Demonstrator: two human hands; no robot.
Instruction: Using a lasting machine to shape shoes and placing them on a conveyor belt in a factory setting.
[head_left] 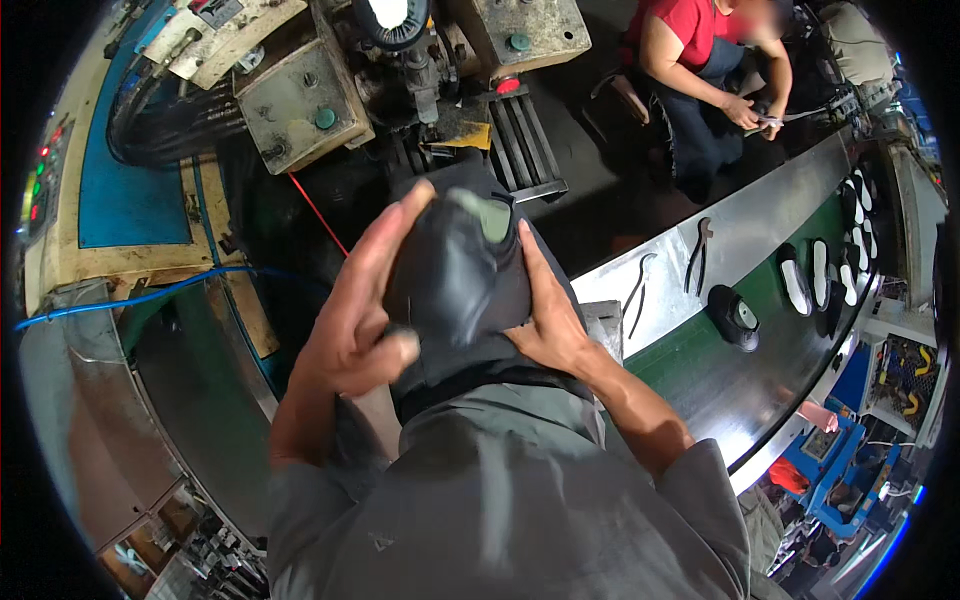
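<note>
A black shoe (440,275) is held close in front of my body, above my lap. Pale green shows in its opening, likely a last inside it; the shoe is partly blurred. Along its left side lies my left hand (362,300), fingers stretched forward and thumb bent against the black surface. My right hand (550,318) grips the opposite side near the opening, with a finger pointing forward along the edge. Between them both hands clasp the shoe. Beyond it stands a worn machine (415,75) with metal parts.
Control boxes with green buttons (325,118) flank the machine. To the right, a metal ledge (670,262) holds pincers (699,255) and another plier-like tool (637,290). A green conveyor (690,365) carries a black shoe (734,318) and several others. A co-worker (690,80) sits at the far right.
</note>
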